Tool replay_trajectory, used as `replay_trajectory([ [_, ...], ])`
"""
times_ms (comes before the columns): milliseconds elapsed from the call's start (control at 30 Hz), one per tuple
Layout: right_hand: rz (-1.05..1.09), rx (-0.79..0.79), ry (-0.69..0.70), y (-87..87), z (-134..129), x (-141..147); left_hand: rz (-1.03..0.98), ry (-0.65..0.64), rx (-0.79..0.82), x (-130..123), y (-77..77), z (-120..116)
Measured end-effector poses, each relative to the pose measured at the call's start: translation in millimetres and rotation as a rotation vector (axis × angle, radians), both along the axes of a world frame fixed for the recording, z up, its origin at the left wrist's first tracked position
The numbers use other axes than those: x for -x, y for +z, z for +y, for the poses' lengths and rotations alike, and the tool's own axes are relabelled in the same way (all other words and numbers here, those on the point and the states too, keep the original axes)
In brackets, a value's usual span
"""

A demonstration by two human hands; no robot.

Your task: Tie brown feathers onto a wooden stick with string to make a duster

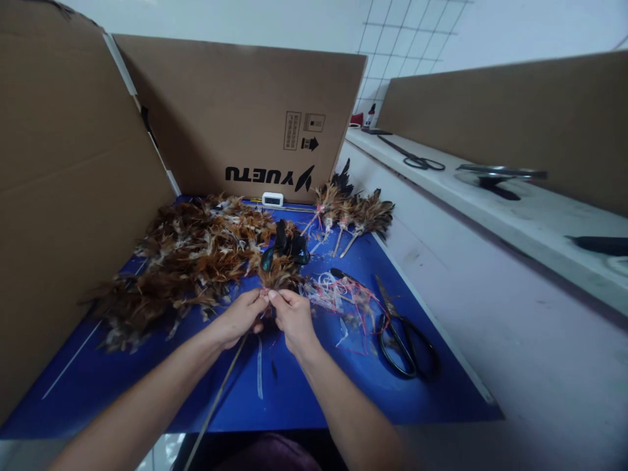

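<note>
A feather duster [280, 269] with brown feathers and dark glossy ones at its tip is held by both hands at the middle of the blue table. Its thin stick [219, 397] slants down toward me past the table's front edge. My left hand [241, 318] is closed around the base of the feathers. Close beside it, my right hand [295, 319] pinches the same spot, thumb tips nearly meeting. A bit of pink string shows between the fingers; which hand grips it I cannot tell. Loose brown feathers [196, 252] lie in a wide heap to the left.
Black-handled scissors [402, 347] and tangled pink and white strings [338, 291] lie to the right. Several small feather bundles [360, 216] on short sticks rest at the back right. Cardboard panels [235, 104] stand behind and left. A white ledge [441, 180] holds tools.
</note>
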State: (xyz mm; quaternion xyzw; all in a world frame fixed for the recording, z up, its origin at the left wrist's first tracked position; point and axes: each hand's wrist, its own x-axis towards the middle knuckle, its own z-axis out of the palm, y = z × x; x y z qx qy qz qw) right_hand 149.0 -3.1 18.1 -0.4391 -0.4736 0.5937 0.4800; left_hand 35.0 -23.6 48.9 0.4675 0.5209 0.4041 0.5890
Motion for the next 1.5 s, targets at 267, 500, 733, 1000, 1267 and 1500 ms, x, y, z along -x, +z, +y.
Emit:
replay_trajectory([
  [267, -0.3, -0.093, 0.066, -8.7, 8, -8, 0.216, -0.05, 0.05, 7, -17.0, 2],
  [500, -0.639, -0.237, -0.019, -5.7, 6, -5, 0.276, 0.032, 0.019, 7, -31.0, 3],
  [733, -0.789, -0.489, -0.083, -9.4, -5, 3, 0.17, 0.038, 0.018, 15, -29.8, 3],
  [1000, -0.817, -0.52, 0.104, 9.6, -10, -6, 0.144, 0.051, -0.001, 25, -30.0, 0],
  [1267, -1.089, -0.596, -0.104, 53.6, 106, -31, -0.001, 0.132, 0.049, 36, -20.4, 7],
  [1500, -1.414, -0.368, -0.064, 44.3, 219, 8, -0.066, 0.216, 0.141, 45, -19.8, 14],
])
